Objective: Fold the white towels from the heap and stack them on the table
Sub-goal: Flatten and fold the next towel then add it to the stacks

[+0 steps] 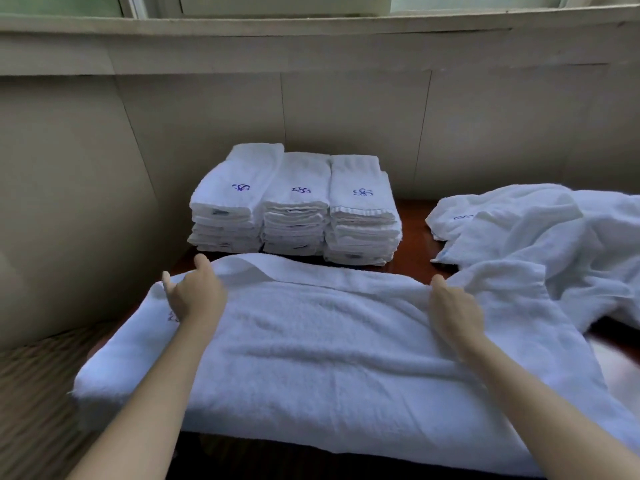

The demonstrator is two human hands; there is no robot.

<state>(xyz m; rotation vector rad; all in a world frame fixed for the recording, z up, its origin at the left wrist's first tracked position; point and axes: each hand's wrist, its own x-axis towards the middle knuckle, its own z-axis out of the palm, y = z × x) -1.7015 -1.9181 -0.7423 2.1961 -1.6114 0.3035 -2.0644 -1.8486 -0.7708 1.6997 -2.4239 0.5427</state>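
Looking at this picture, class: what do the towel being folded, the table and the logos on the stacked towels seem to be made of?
Towel being folded: apparently cotton terry; white, matte, with a nubbly looped pile and soft creases.
Table: seemingly wood or wood veneer; reddish-brown and smooth with a slight sheen, though little of it shows.
Logos: probably embroidered thread; dark blue swirls on the pile, too small to be sure.

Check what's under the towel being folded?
The spread towel lies on the dark wooden table, bare only near the three folded stacks. Its right end overlaps the heap. Anything beneath it is covered.
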